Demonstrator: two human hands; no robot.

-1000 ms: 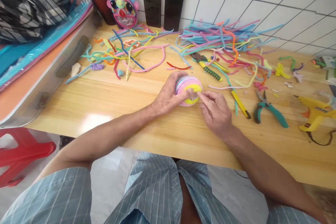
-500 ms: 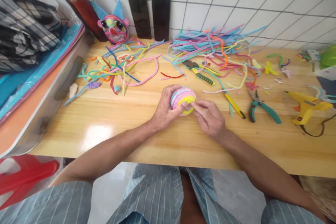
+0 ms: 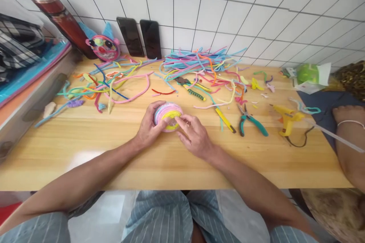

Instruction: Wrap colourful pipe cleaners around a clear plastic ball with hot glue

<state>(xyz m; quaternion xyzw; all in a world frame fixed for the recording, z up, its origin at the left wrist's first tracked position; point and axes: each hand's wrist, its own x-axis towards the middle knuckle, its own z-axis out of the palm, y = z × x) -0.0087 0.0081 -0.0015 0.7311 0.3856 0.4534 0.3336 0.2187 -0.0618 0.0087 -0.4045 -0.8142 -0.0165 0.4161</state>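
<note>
My left hand [image 3: 148,126] is wrapped round a ball coiled in pastel pipe cleaners [image 3: 167,110], its thumb lying on the front. Pink, lilac and blue rings run about the ball, and yellow ones circle a pale spot facing me. At the right rim of the yellow coils, the fingertips of my right hand [image 3: 195,134] are pinched together against the ball. Whatever lies between those fingertips is too small to make out. Beyond the ball lie green-handled pliers [image 3: 189,88], a short red pipe cleaner [image 3: 163,92] and a yellow cutter knife [image 3: 225,119].
Pipe cleaners [image 3: 196,60] lie heaped by the tiled wall, with loose ones [image 3: 125,100] at left. Teal pliers [image 3: 252,121] and a yellow glue gun [image 3: 288,119] are to the right. A horned pink figure [image 3: 103,47] and two phones [image 3: 151,38] stand behind. Another person's arm [image 3: 349,140] rests far right.
The view has swung right and up, bringing another person's arm into sight. Both hands stay at the ball; my right fingers have shifted slightly on its yellow rim.
</note>
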